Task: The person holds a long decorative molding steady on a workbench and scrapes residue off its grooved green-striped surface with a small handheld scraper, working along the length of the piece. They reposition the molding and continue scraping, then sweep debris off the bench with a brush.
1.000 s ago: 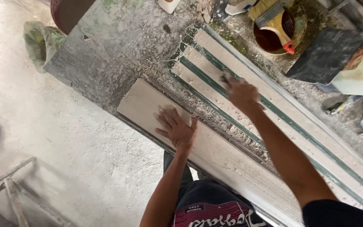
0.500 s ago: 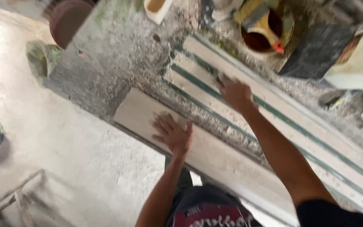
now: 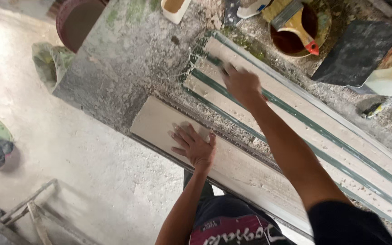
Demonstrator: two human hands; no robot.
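Pale moulding (image 3: 323, 149) with dark green stripes (image 3: 296, 111)

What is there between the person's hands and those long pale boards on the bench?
Nothing visible. The left hand lies flat on the near pale board. The right hand presses on the striped moulding; whether it holds something is unclear.

Pale dusty concrete floor (image 3: 91, 172), bright daylight at left. Rough grey stone workbench (image 3: 128, 59) (green stains near far edge). Wood frame (image 3: 28, 213) at bottom-left corner.
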